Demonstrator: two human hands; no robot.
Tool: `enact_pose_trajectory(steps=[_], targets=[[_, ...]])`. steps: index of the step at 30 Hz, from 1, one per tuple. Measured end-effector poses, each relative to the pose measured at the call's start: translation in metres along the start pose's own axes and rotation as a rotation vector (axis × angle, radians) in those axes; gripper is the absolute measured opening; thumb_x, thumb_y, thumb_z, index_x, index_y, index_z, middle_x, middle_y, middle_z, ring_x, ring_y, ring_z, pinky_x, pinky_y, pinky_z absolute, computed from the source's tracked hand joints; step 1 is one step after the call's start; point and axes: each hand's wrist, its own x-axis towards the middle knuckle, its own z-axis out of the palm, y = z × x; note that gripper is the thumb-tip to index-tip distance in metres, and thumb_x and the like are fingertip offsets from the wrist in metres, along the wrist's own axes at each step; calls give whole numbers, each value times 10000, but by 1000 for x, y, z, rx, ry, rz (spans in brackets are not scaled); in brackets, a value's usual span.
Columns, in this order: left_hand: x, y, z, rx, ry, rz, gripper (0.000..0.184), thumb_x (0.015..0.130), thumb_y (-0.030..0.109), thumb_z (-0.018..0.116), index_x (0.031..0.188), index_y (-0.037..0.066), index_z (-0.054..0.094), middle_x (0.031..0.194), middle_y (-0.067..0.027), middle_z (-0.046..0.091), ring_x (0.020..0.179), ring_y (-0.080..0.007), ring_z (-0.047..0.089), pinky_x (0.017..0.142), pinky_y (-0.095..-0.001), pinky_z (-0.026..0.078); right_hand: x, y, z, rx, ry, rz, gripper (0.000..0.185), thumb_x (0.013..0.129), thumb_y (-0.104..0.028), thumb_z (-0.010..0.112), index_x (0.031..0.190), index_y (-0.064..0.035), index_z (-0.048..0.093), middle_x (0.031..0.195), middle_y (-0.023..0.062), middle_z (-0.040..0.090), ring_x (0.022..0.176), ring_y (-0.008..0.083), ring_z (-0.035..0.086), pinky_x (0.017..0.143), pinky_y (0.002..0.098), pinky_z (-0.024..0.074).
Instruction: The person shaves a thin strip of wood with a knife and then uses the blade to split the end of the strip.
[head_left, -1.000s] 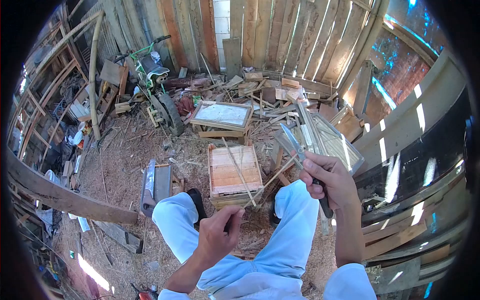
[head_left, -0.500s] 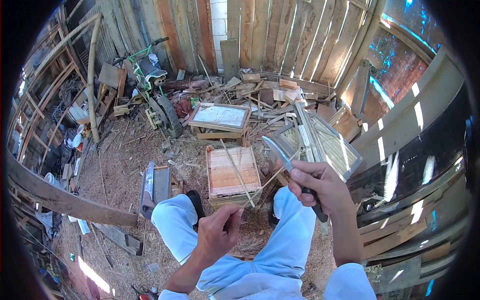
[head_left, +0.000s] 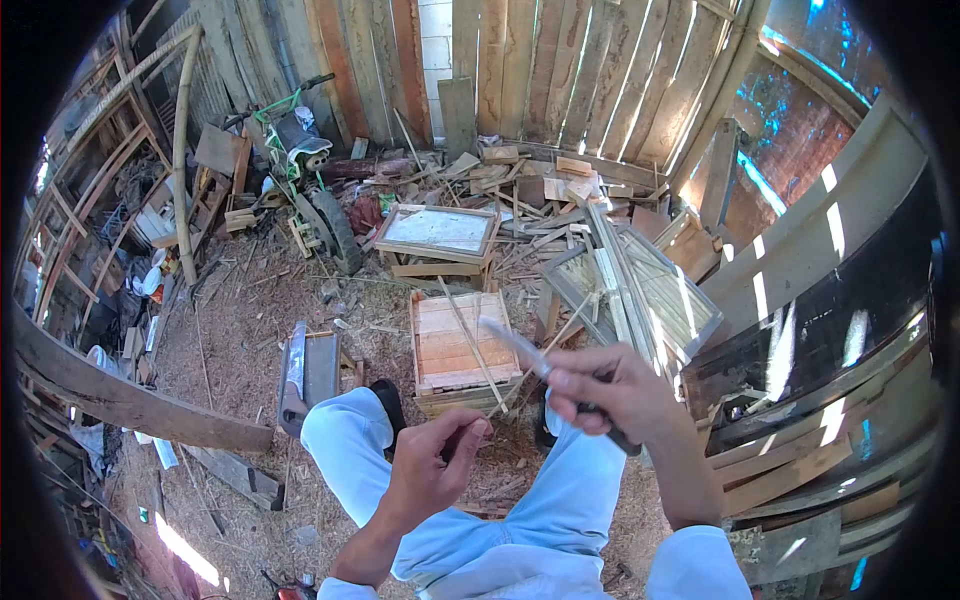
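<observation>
My right hand (head_left: 620,392) grips a knife (head_left: 514,341) by its dark handle, the blade pointing up and left. Closed in a pinch, my left hand (head_left: 440,460) holds the lower end of a thin wooden stick (head_left: 571,323). That stick slants up to the right, and the knife blade crosses it in view; whether they touch I cannot tell. Just beyond my hands, between my knees, stands an open wooden box (head_left: 455,342). A second thin strip (head_left: 466,330) lies slanted across the box.
To the left, a handsaw (head_left: 297,362) lies on a grey-topped box (head_left: 322,367). A framed panel (head_left: 440,230) sits farther back, and a slatted frame (head_left: 672,280) with long strips leans at right. Scrap wood (head_left: 500,180) and a small motorbike (head_left: 310,180) stand by the plank wall.
The knife and my right hand have moved down and slightly left, and the blade now lies across the stick in view. My left hand has stayed nearly in place.
</observation>
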Motion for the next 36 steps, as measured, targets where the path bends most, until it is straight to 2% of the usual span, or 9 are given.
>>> enact_pose_trajectory(steps=[9,13,16,18,23,25,30,33,36], targets=[[-2,0,-4,-18,-39,-47,85,896,49,569,869,-21,608,642,-36,612,544,-47,518,482,-216,384,-6,-10,-10,42,205,-118,296,947,-167,532,1185,3,580,669,29,547,477,43,418,392,173,299],[1,2,3,11,-9,-23,84,897,51,569,876,-22,606,651,-42,620,543,-49,519,483,-215,385,1,18,14,-12,-81,68,345,941,-171,550,1256,-30,546,732,34,592,512,47,442,437,176,348],[2,3,3,68,16,28,86,898,52,567,882,-23,607,660,-46,627,544,-53,524,488,-213,390,2,15,10,24,-74,49,336,940,-165,550,1243,-20,553,721,26,576,508,46,441,426,173,344],[-3,-3,1,9,7,6,83,897,53,569,882,-20,608,665,-47,627,539,-52,516,481,-217,384,-2,-1,-3,31,150,-52,331,938,-151,549,1236,-9,552,702,18,555,496,43,432,411,171,336],[-5,-6,1,6,14,-7,55,880,39,593,897,-11,609,673,-70,625,521,-85,529,474,-234,396,-2,-3,-10,133,126,-75,340,944,-160,539,1241,7,537,701,20,549,477,35,407,394,174,322],[0,-4,4,27,1,12,59,866,30,611,914,-5,610,676,-93,623,506,-118,546,469,-250,411,2,9,2,57,-36,59,343,954,-171,523,1242,17,530,709,22,551,482,32,397,398,176,311],[-1,-1,3,103,27,79,55,854,12,617,908,4,609,690,-105,628,517,-151,578,473,-257,431,3,12,9,86,-59,41,208,957,-171,521,968,22,596,692,13,541,481,30,399,403,179,301],[-6,-7,0,72,29,62,36,874,24,589,885,-5,607,673,-62,627,537,-77,543,477,-229,392,-3,-4,-3,60,149,-62,204,951,-170,532,958,21,605,687,12,534,481,31,411,397,172,299],[-8,-10,-2,61,21,52,26,866,14,595,884,-2,606,672,-62,627,530,-86,546,469,-227,391,-1,-6,-7,126,158,-83,192,947,-165,537,967,13,606,687,14,537,482,29,418,395,167,299]])
